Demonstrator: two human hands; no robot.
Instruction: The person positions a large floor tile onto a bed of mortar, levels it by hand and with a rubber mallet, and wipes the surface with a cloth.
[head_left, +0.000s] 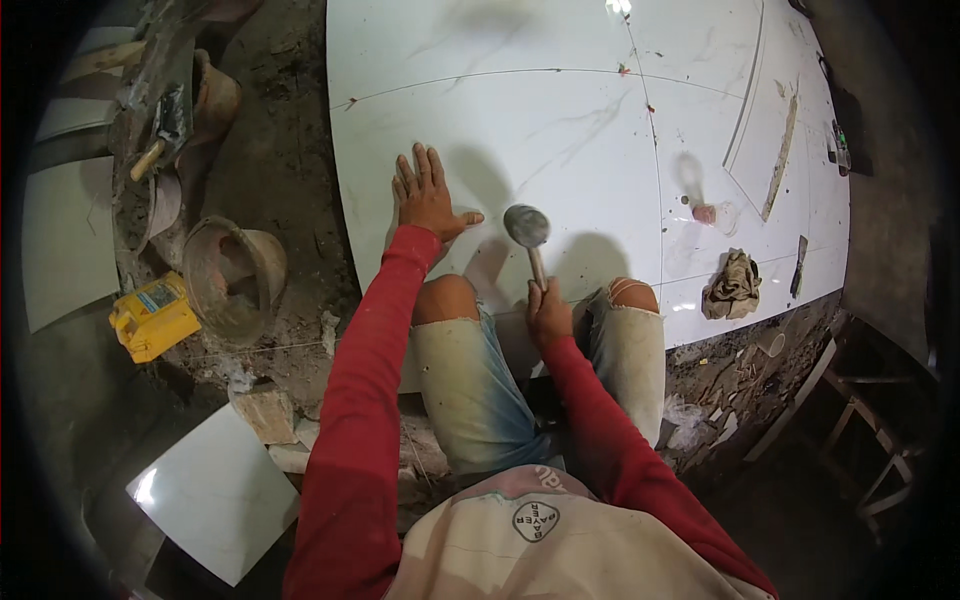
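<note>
My left hand (430, 198) lies flat with its fingers spread on a large white marbled floor tile (580, 140). In my right hand (550, 315) is the handle of a rubber mallet (527, 227). The mallet's dark round head points away from me, over the tile and to the right of my left hand; whether it touches the surface I cannot tell. Thin joints run between this tile and its neighbours, with small red pieces (624, 70) at the joint crossing. My knees rest at the tile's near edge.
On the left stand a mortar-stained bucket (235, 280), a yellow jug (152, 317) and a wooden-handled trowel (150, 160). A loose tile (215, 490) lies at lower left. On the tiles to the right are a crumpled cloth (733, 285), a clear plastic bag (715, 215) and a narrow strip (780, 155).
</note>
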